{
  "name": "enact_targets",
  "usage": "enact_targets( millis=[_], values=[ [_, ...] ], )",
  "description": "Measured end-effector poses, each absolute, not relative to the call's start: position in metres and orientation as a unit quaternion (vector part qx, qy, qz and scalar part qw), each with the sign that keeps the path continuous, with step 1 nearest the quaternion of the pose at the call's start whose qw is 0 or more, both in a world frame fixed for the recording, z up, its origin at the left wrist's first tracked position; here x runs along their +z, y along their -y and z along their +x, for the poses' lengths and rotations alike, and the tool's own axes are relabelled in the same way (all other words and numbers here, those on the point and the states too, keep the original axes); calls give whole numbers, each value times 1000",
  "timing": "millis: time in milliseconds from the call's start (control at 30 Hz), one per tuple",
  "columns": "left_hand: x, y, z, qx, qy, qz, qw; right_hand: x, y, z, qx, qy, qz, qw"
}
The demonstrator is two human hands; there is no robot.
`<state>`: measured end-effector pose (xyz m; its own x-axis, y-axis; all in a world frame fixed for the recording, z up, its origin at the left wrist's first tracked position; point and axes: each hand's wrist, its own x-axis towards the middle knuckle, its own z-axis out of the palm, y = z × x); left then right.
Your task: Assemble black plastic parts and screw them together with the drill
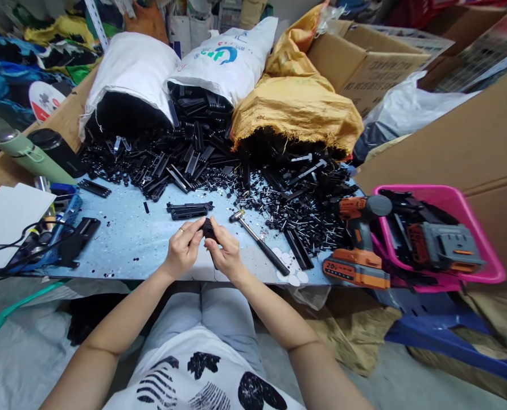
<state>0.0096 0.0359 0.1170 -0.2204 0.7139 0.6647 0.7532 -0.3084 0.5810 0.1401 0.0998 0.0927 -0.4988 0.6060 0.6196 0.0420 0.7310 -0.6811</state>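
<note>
Between my two hands, above the front of the light-blue table [120, 228], is a small black plastic part [209, 229]. The fingertips of my left hand [183, 246] are closed on its left side. My right hand [225, 248] grips its right side, thumb toward me, and covers much of it. Just beyond my hands lie long black plastic pieces [189, 210], side by side. To the right rests a hammer [259, 242] with a dark grip, its head pointing away from me. White round discs [293, 278] lie near the hammer's handle end.
Two white sacks [223, 62] and a yellow sack [304, 108] spill black parts [185, 154] and screws [257, 196] across the back. At right stand an orange cordless drill [358, 245] and a pink basket [487, 250]. A green bottle [31, 154] and blue tool tray [67, 213] are at left.
</note>
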Motion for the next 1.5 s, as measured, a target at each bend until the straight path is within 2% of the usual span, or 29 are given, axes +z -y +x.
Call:
enact_targets(
  millis=[133,267,367,467,567,667,833,933,1033,1200,1500],
  values=[
    [98,-34,5,-496,611,-614,-60,68,-88,138,320,816,-259,406],
    [58,-15,22,-498,724,-451,-157,56,-116,141,270,902,-261,214],
    [43,3,28,-399,782,-459,-137,68,-189,168,161,917,-344,117],
    [47,5,23,-228,746,-622,-66,88,-278,217,30,848,-516,120],
    [55,-11,13,-102,635,-761,-86,102,-341,268,25,830,-546,109],
    [56,-23,3,-54,597,-794,-104,107,-362,294,42,848,-519,97],
    [53,-12,-8,-46,653,-751,-91,102,-299,278,37,937,-331,102],
    [52,-10,-6,-58,662,-738,-121,87,-218,257,74,973,-211,63],
    [54,-17,1,-69,642,-745,-166,68,-150,243,73,992,-100,-29],
    [61,-26,10,-58,633,-752,-176,55,-115,233,58,982,-153,-94],
    [52,-16,8,-161,644,-733,-149,88,-101,225,-5,981,-188,-51]
  ],
)
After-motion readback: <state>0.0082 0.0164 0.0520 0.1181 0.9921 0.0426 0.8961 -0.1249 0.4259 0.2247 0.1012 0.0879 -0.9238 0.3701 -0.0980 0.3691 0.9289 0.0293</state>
